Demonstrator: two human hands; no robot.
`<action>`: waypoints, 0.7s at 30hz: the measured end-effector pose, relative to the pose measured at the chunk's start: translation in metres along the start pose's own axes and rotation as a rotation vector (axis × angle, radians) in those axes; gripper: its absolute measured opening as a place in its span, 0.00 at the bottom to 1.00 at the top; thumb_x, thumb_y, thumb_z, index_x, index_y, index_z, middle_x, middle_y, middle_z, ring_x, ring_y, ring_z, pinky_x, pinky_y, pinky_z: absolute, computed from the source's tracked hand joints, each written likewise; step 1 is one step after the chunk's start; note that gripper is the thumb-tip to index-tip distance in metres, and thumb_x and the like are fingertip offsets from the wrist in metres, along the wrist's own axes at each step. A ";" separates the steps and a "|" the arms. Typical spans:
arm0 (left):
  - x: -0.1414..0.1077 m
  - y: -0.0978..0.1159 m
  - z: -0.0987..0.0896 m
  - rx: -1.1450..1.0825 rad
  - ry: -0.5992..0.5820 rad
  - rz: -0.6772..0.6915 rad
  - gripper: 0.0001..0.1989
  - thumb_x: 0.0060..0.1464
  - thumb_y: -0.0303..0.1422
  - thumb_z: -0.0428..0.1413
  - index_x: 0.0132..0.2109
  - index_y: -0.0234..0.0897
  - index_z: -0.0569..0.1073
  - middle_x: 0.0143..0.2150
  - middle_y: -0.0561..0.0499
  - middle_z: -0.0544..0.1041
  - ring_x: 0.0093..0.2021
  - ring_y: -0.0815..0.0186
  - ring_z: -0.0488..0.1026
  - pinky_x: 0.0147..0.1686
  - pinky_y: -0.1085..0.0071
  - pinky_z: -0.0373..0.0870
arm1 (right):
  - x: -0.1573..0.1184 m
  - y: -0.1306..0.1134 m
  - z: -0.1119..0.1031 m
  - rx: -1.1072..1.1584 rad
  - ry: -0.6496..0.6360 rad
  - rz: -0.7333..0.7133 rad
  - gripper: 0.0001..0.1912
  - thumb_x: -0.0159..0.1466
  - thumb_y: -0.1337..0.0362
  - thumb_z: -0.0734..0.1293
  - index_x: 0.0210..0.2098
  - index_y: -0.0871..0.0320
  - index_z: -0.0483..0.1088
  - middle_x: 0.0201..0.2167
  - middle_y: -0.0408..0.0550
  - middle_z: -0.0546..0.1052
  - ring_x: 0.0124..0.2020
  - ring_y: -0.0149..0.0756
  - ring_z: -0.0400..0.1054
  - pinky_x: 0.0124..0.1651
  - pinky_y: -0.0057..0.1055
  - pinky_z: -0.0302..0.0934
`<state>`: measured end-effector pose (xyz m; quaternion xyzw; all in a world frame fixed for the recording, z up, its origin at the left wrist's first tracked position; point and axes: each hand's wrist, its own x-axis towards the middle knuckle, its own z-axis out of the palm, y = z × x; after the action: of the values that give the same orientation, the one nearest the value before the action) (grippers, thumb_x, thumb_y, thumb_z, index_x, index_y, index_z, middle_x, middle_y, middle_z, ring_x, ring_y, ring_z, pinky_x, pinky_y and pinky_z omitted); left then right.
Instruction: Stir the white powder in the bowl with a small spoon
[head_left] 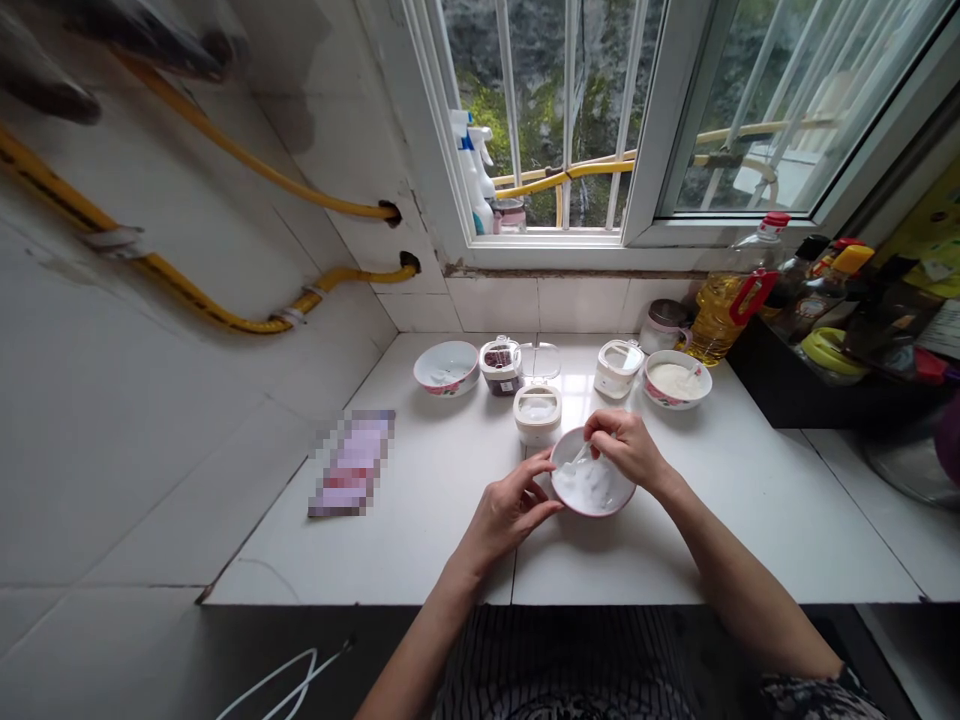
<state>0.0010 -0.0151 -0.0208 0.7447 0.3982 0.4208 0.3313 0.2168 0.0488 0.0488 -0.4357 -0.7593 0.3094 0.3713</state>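
Note:
A small bowl (631, 492) with a pinkish rim holds white powder (589, 488) and sits near the counter's front edge. My left hand (517, 502) grips its left side between thumb and fingers. Pinched in my right hand (619, 445) is a white spoon (579, 458), its tip down in the powder. Just behind the bowl stands a white seasoning jar (538, 418) with a clear lid. Farther back are a jar of dark red contents (501, 368), its clear lid (541, 360) apparently raised, and another white jar (618, 370).
A white bowl (446, 370) stands at the back left, and a floral bowl of pale grains (677, 382) at the back right. An oil bottle (720, 310) and a black box (787, 375) of bottles line the right. A blurred purple packet (352, 465) lies left.

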 end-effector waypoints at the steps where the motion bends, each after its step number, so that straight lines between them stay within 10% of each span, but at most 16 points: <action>1: 0.000 0.001 0.000 -0.003 -0.002 -0.002 0.15 0.60 0.34 0.60 0.53 0.39 0.70 0.63 0.37 0.71 0.30 0.69 0.80 0.29 0.72 0.81 | 0.000 0.000 -0.002 0.034 0.017 0.029 0.09 0.52 0.70 0.59 0.21 0.56 0.69 0.16 0.41 0.72 0.21 0.32 0.64 0.31 0.29 0.58; 21: 0.000 0.000 0.000 -0.002 -0.011 -0.001 0.15 0.61 0.35 0.59 0.53 0.39 0.70 0.63 0.37 0.71 0.30 0.69 0.80 0.29 0.71 0.82 | 0.007 0.006 -0.006 0.458 0.110 0.324 0.06 0.46 0.64 0.62 0.18 0.57 0.69 0.11 0.41 0.70 0.15 0.29 0.58 0.21 0.26 0.53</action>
<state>0.0008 -0.0151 -0.0208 0.7466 0.3964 0.4168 0.3343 0.2215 0.0587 0.0492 -0.4723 -0.5687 0.5041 0.4465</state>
